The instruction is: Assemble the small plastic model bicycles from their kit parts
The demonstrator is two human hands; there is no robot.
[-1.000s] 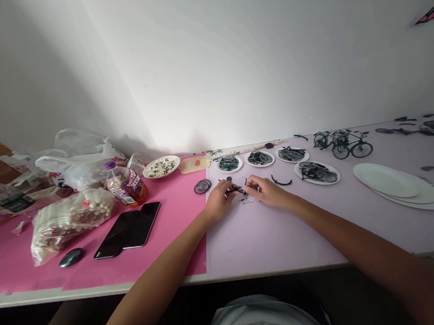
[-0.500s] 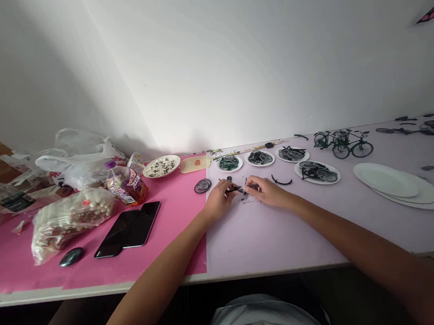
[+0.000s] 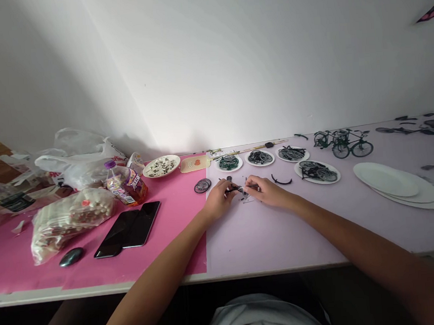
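Observation:
My left hand and my right hand meet over the lilac table top, fingers pinched together on a small black model part held between them. Its exact shape is too small to make out. A loose small wheel lies just left of my left hand on the pink mat. A thin curved black piece lies just right of my right hand. Several small white plates with model bicycle parts stand in a row behind the hands.
Finished green model bicycles stand at the back right, near stacked empty white plates. On the pink mat at left lie two dark phones, a bottle, a bag of round things, plastic bags and a bowl.

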